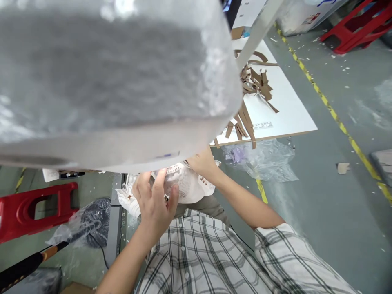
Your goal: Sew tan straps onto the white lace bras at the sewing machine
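White lace fabric (188, 188), with openwork and small brown specks, lies bunched in front of my body. My left hand (154, 200) is over its left part, fingers bent and spread apart, the fingertips at or very near the cloth. At the fabric's right side is my right hand (202, 163); its fingers are mostly hidden, so I cannot tell how they grip. A big blurred white-and-grey body (122, 143), very close to the camera, covers the upper left and hides whatever lies beyond both hands.
A white tabletop (288, 110) on the right bears brown strips (257, 83). Clear plastic (263, 159) lies below its edge. Red stools stand at left (58, 200) and far right (358, 28). Yellow tape (337, 122) crosses the floor; a grey metal leg (115, 220) stands left.
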Motion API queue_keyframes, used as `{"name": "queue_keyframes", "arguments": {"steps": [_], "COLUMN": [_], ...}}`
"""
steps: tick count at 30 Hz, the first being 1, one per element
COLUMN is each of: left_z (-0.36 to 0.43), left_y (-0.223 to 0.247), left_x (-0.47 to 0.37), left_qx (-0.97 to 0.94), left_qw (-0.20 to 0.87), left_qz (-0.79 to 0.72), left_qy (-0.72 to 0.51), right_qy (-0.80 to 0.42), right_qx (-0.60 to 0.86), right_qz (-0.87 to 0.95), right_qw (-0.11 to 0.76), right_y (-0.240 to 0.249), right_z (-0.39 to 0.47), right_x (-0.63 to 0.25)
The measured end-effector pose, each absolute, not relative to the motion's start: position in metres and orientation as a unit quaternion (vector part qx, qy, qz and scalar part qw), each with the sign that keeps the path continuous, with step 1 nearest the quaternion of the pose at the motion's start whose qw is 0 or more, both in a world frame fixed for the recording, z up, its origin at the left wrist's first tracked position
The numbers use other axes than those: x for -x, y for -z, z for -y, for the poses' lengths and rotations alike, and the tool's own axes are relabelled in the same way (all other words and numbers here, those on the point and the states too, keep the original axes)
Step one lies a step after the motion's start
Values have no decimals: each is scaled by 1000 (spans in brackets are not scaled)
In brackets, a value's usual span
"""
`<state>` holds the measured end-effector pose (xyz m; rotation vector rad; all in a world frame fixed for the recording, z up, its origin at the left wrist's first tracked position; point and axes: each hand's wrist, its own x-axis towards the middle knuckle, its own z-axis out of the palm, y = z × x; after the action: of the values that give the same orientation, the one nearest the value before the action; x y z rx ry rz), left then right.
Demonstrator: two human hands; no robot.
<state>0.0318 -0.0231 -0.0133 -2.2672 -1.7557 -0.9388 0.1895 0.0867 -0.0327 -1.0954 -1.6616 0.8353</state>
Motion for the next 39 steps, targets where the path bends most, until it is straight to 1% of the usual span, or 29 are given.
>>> {"name": "queue_keyframes", "arguments": {"steps": [2,4,6,7,8,9,13,20,32,39], "left_z": [20,16,12,11,10,9,8,10,13,12], "left_y": [16,19,22,23,24,25,23,16,17,18], "left_x": [-26,-21,-17,-15,-14,-13,-12,-16,-11,-9], "left_qx": [729,689,631,604,586,578,582,576,571,551], "left_qw": [0,-127,-281,-338,-370,-381,-345,-332,-296,-318], "left_qz": [590,602,598,593,591,595,619,622,626,617], "left_qy": [348,384,407,412,412,409,399,413,441,464], "right_qy": [-381,-417,-442,-450,-454,-454,-446,-454,-465,-464], "right_qx": [436,425,423,425,428,431,434,451,461,477], "right_qz": [633,606,598,600,603,606,615,614,603,587], "right_qw": [514,528,517,507,497,490,485,462,455,462], "right_y": [39,43,44,44,43,41,37,34,28,21], "right_z": [-76,-65,-57,-53,-50,-48,-42,-40,-33,-31], "right_x": [-192,-193,-194,-194,-195,-195,-194,-192,-192,-185]}}
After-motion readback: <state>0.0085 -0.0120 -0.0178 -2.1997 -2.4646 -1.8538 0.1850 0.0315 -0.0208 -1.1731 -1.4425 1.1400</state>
